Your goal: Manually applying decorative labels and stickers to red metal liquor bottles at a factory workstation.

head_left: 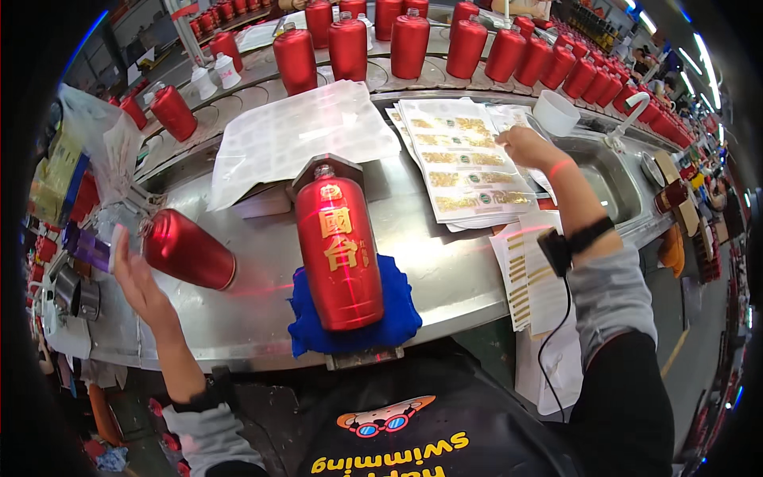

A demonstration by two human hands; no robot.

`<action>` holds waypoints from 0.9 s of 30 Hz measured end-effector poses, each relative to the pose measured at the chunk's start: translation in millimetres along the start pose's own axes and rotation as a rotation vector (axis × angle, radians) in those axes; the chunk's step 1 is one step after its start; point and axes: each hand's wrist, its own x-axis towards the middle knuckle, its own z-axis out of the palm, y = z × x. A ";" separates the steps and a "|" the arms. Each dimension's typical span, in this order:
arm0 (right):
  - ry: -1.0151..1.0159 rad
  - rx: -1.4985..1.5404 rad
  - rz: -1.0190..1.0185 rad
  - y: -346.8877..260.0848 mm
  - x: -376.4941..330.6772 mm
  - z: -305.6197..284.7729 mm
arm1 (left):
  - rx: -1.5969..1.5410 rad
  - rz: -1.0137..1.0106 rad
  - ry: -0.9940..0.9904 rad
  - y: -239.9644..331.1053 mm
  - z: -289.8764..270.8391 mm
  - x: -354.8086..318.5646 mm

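Observation:
A red bottle (340,278) with gold characters rests tilted back on a blue cloth (397,302), its neck end in a dark holder in front of me. My left hand (141,282) is raised with fingers stretched, beside a second red bottle (191,249) lying on the steel bench. A purple object (89,246) shows just beyond those fingers; it does not look gripped. Over at the right, my right hand (528,147) bends its fingers together at the right edge of a stack of gold label sheets (469,179). Its fingertips touch the top sheet; any label between them is too small to see.
Rows of red bottles (409,44) stand on a curved conveyor (433,73) at the back. White backing sheets (302,131) lie behind the holder. A white tub (556,113) stands by the sink (608,179). Strips with gold bars (520,278) overhang the front edge.

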 end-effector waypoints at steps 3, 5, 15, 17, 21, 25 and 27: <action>-0.001 -0.052 -0.055 35.5 54.9 19.5 | 0.100 0.101 0.031 20.5 -10.0 -28.7; -0.026 -0.048 -0.136 46.9 87.3 30.7 | 0.175 0.145 -0.097 31.5 -15.8 -47.4; 0.030 -0.134 0.027 93.8 143.4 25.2 | 0.089 0.044 -0.196 43.6 -1.8 -97.1; -0.044 -0.120 0.047 107.0 122.9 22.8 | 0.067 0.023 -0.212 43.3 4.4 -100.1; -0.111 0.048 0.038 124.2 79.3 24.6 | 0.017 -0.024 -0.237 44.8 16.6 -103.4; -0.083 -0.033 0.057 128.9 51.6 34.7 | -0.018 -0.017 -0.254 53.0 26.1 -107.0; -0.043 -0.121 -0.062 130.3 43.5 39.5 | -0.013 0.007 -0.290 58.6 29.9 -108.8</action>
